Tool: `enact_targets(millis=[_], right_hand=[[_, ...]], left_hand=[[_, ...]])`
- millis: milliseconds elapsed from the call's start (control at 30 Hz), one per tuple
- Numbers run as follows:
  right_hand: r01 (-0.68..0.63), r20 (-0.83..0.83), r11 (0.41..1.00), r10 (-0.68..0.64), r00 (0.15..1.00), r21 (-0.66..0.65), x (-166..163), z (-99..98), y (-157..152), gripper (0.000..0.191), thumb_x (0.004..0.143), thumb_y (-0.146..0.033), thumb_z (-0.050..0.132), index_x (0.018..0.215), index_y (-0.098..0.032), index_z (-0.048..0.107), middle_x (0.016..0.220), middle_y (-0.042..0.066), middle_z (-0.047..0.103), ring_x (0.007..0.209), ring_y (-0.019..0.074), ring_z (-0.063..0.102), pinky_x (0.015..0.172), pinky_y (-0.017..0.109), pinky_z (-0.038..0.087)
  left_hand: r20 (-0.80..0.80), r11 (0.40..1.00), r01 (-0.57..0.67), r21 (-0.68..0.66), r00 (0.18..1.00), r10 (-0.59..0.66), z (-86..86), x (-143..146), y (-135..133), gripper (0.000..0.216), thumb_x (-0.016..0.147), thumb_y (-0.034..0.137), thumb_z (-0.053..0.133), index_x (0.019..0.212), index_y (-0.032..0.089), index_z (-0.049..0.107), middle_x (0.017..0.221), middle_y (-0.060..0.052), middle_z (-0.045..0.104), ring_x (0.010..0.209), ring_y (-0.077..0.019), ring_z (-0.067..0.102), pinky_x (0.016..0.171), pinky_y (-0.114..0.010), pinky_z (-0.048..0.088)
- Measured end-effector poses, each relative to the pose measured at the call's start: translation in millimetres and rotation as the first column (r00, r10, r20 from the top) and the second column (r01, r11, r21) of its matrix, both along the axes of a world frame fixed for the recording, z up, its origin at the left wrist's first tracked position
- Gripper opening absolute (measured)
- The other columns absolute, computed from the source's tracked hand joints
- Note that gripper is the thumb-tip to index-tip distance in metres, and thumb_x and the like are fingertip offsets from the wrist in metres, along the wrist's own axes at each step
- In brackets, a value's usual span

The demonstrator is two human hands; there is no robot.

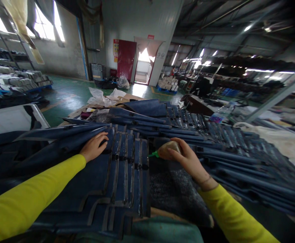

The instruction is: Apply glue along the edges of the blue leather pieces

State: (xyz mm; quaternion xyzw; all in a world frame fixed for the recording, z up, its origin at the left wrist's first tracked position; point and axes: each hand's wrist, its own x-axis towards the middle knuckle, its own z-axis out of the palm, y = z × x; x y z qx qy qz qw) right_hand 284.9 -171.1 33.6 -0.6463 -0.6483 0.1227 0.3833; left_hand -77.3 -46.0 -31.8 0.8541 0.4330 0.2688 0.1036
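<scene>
The left hand (94, 147) lies palm down on the blue panels (96, 177), its fingers slightly parted and gripping nothing that can be made out; it rests at the upper left of the fanned edges. The right hand (188, 155) is clamped around a squeeze bottle (166, 151), thumb on the near side, and holds it tilted so that its green nozzle (153, 154) points left. The nozzle tip stands at the right border of the panels; whether it touches them cannot be told at this blur.

The panels lie overlapped in front of the person, each leaving a narrow margin exposed. Glossy streaks (125, 168) run along several of these margins. A dark fleecy cloth (175, 189) lies below the bottle, and further folded panels (230, 165) are heaped to the right.

In the inspector's judgement, the step in hand is the laying of a wet coat, probably adhesive, along the exposed margins. The next move calls for a light, even squeeze and a steady nozzle kept within the margin, with the left hand holding the layers flat so that their spacing does not slip.
</scene>
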Motion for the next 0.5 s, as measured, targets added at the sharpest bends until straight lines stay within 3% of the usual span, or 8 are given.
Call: enact_targets(millis=[167,500], right_hand=[[-0.072,-0.049,0.990,0.066,0.997,-0.125,-1,4.6,-19,0.041,0.078,-0.044,0.054,0.112,-0.022,0.051,0.105,0.005,0.061,0.095,0.0234,0.058,0.084,0.038,0.046],[-0.109,-0.041,0.985,0.104,0.994,-0.134,-7,0.9,-37,0.043,0.079,-0.044,0.054,0.115,-0.023,0.047,0.107,0.005,0.058,0.096,0.0224,0.057,0.085,0.036,0.047]], left_hand=[[0.001,1.000,-0.003,0.001,1.000,0.003,-0.1,0,0,0.020,0.084,0.031,0.038,0.094,0.022,0.052,0.127,-0.006,0.048,0.118,-0.0209,0.044,0.101,-0.040,0.035],[-0.004,1.000,0.004,0.018,1.000,-0.004,-2.5,0,1,0.020,0.085,0.032,0.037,0.095,0.022,0.051,0.126,-0.006,0.048,0.119,-0.0198,0.043,0.103,-0.039,0.033]])
